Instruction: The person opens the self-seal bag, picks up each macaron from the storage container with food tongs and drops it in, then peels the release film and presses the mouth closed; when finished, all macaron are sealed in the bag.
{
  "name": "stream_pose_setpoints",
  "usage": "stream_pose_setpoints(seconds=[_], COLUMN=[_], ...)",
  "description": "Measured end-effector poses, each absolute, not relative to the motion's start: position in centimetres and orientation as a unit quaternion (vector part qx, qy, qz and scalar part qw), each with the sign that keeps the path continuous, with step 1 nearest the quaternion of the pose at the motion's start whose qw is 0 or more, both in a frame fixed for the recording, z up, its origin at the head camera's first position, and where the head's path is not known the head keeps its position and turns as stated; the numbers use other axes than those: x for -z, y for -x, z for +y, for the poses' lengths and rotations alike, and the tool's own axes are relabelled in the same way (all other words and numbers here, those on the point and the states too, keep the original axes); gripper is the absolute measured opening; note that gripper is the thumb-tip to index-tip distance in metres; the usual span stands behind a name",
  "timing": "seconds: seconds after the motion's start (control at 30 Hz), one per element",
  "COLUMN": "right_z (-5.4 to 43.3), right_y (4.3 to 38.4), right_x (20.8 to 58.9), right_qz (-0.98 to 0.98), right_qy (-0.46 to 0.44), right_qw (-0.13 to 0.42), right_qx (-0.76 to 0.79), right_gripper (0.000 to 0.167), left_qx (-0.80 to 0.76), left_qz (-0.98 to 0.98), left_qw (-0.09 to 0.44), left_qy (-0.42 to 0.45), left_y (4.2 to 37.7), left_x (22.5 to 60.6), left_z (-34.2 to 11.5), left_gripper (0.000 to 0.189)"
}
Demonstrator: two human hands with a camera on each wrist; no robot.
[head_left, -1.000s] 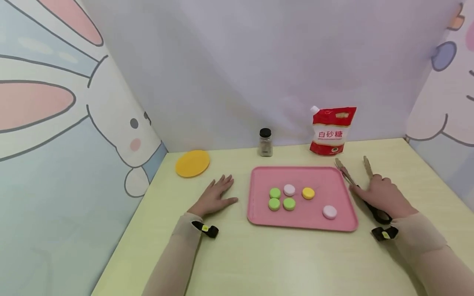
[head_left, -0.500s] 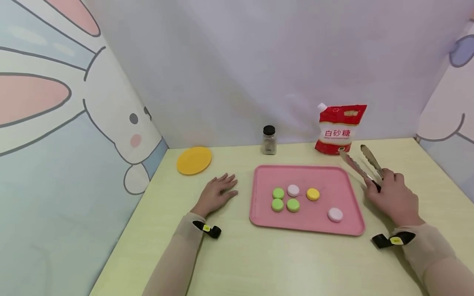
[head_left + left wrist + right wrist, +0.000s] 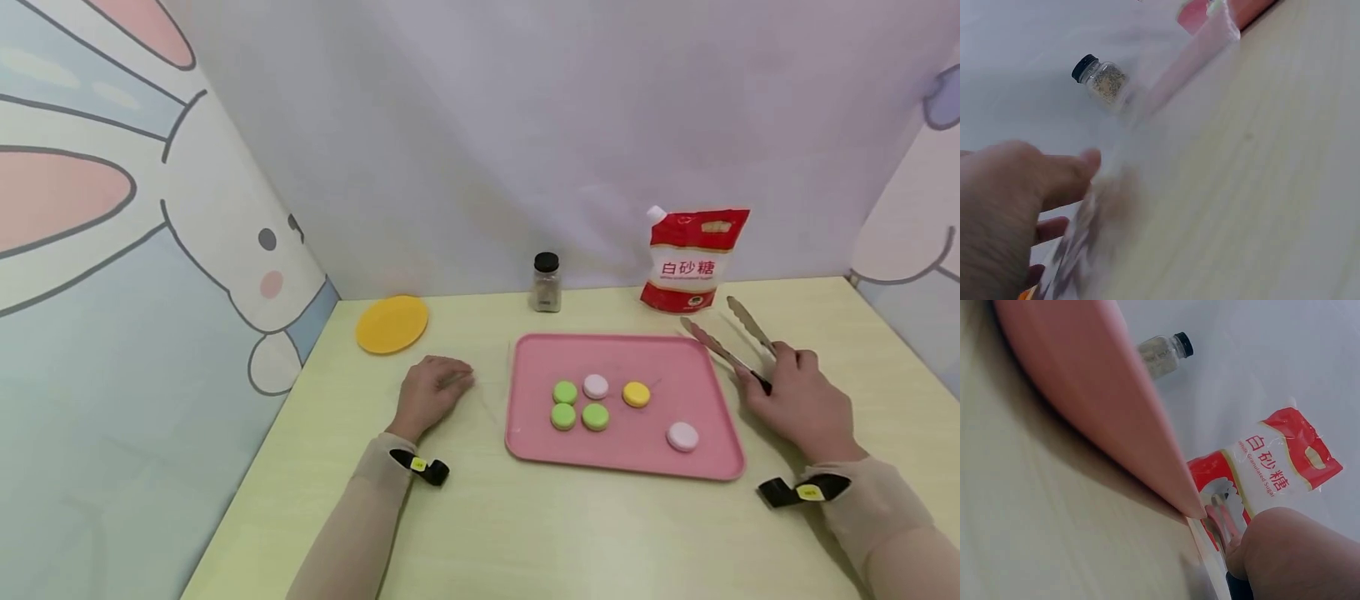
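Observation:
In the head view my right hand [image 3: 802, 404] grips metal kitchen tongs [image 3: 742, 321] by their black handles, to the right of the pink tray [image 3: 622, 458]. The tongs' arms stand apart and point away from me. On the tray lie three green macarons [image 3: 596, 417], a yellow macaron [image 3: 636, 394] and two pale pink ones. My left hand [image 3: 427, 396] is left of the tray with its fingers bent and thumb apart. Faint see-through edges show beside it; in the left wrist view a glossy clear patch [image 3: 1079, 256] lies by its fingers, and I cannot tell what it is.
Behind the tray stand a small clear jar [image 3: 547, 287] with a black lid and a red and white sugar pouch [image 3: 693, 262]. A yellow plate [image 3: 392, 324] lies at the back left. Walls with rabbit drawings flank the pale wooden table [image 3: 585, 542].
My right hand has lifted the tongs' handle end and shifted right; the tongs opened wider, then narrowed a little. My left fingers, spread flat before, are now drawn in and bent.

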State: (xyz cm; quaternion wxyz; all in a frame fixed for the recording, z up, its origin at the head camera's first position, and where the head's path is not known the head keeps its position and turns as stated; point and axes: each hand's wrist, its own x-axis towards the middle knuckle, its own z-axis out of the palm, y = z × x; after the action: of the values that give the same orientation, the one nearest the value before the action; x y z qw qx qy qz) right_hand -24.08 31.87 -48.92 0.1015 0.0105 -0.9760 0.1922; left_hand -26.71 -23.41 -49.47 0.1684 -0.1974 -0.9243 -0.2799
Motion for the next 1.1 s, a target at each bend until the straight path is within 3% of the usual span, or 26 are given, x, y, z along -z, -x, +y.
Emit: stream_pose_setpoints(seconds=[0.13, 0.23, 0.47, 0.6, 0.83, 1.1], right_z=[31.9, 32.0, 31.9, 31.8, 31.8, 31.9], right_y=[24.0, 23.9, 23.4, 23.4, 24.1, 24.1], right_x=[48.9, 48.9, 49.3, 49.5, 49.0, 48.4], right_qz=[-0.976, -0.976, -0.976, -0.975, -0.974, -0.968], right_qy=[-0.008, -0.008, -0.008, -0.011, -0.013, -0.028], right_qw=[0.104, 0.105, 0.101, 0.108, 0.108, 0.104], right_qx=[-0.192, -0.192, -0.194, -0.196, -0.197, -0.227], right_gripper=[0.080, 0.080, 0.081, 0.080, 0.080, 0.061], left_qx=[0.273, 0.267, 0.281, 0.306, 0.354, 0.336], left_qz=[-0.929, -0.931, -0.919, -0.915, -0.894, -0.896], left_qw=[0.108, 0.075, 0.157, 0.179, 0.208, 0.210], left_qy=[0.224, 0.236, 0.226, 0.193, 0.181, 0.200], left_y=[26.9, 26.9, 26.5, 26.4, 26.8, 26.6], left_x=[49.4, 49.4, 49.6, 49.8, 49.4, 49.1], left_z=[-23.0, -22.6, -22.0, -22.1, -22.4, -22.7], left_gripper=[0.043, 0.045, 0.016, 0.006, 0.006, 0.008])
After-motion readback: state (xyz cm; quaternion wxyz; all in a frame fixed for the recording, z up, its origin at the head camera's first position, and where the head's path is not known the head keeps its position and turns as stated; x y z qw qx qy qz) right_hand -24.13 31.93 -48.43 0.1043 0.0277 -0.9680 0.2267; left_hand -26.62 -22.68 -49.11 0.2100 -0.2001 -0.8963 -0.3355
